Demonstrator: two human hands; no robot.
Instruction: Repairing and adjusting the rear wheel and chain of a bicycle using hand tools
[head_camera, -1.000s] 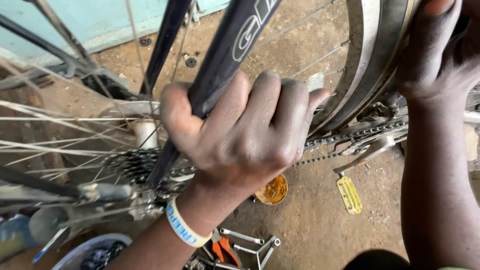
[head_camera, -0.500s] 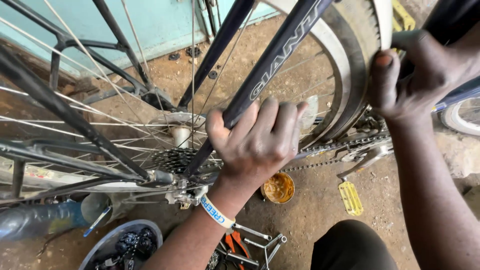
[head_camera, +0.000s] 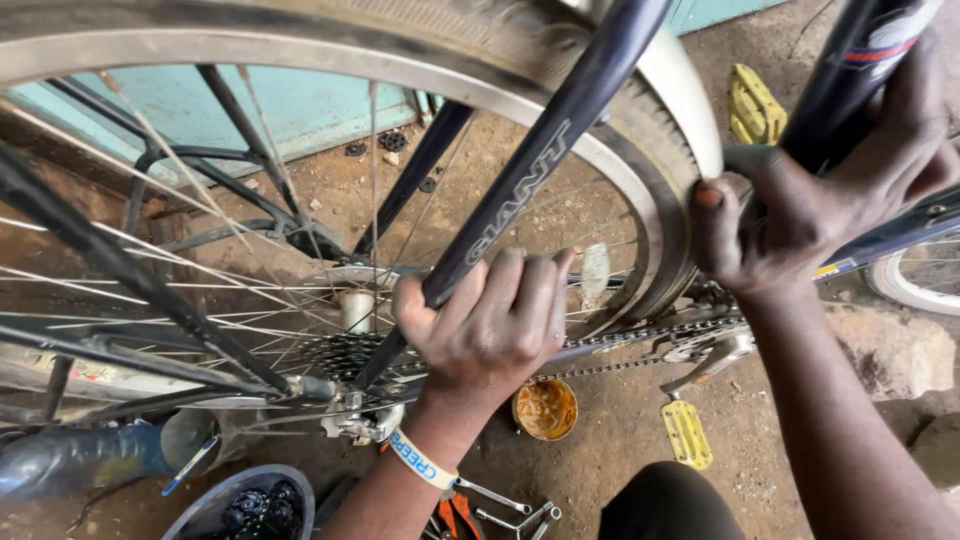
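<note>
Firmly, we wrap our left hand (head_camera: 490, 325) around the bicycle's dark seat stay (head_camera: 520, 200) beside the rear wheel (head_camera: 640, 190), our right hand (head_camera: 800, 200) closed on the frame tube (head_camera: 850, 70); both grips should stay tight, fingers clear of the chain (head_camera: 640, 340).

The rear wheel (head_camera: 330, 60) is running off the top and left edges, so only part of the rim is showing. The left hand (head_camera: 490, 325) is covering the frame stay (head_camera: 540, 165) where it's wrapping it, and the fingertips are tucking out of sight behind. The right hand (head_camera: 810, 195) is hiding part of the dark tube (head_camera: 850, 70). The bowl (head_camera: 240, 505) and the pliers (head_camera: 455, 515) are getting cut off at the bottom edge.
</note>
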